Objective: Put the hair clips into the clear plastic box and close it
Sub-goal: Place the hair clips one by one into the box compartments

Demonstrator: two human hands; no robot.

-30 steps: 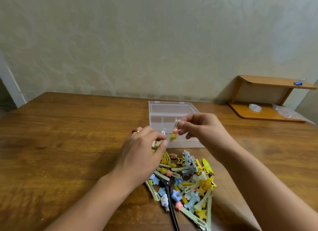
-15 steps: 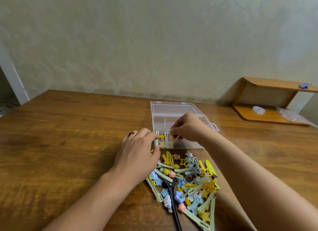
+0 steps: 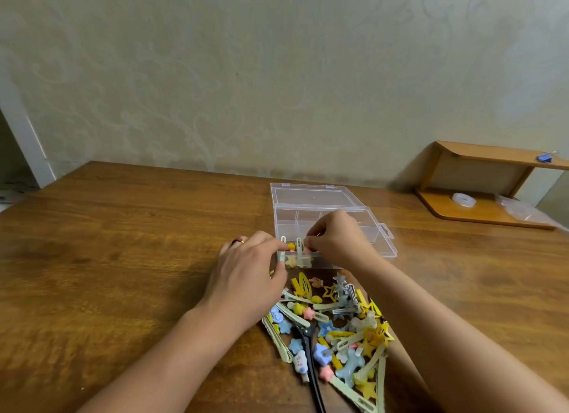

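The clear plastic box stands open on the wooden table, its lid laid back flat behind it. A few pale green hair clips with yellow and pink tops stand in its near left compartment. My right hand hovers over that compartment, fingertips pinched on a hair clip with a pink piece. My left hand, with a red ring, grips the box's near left corner between forefinger and thumb. A pile of colourful hair clips lies just in front of the box, between my forearms.
A long black clip lies in the pile, pointing at me. At the back right a small wooden shelf holds a tape roll, a plastic bag and a blue binder clip. A wall runs behind the table.
My right hand came down from above the box with the clip into the near left compartment. My left hand stayed at the box corner.
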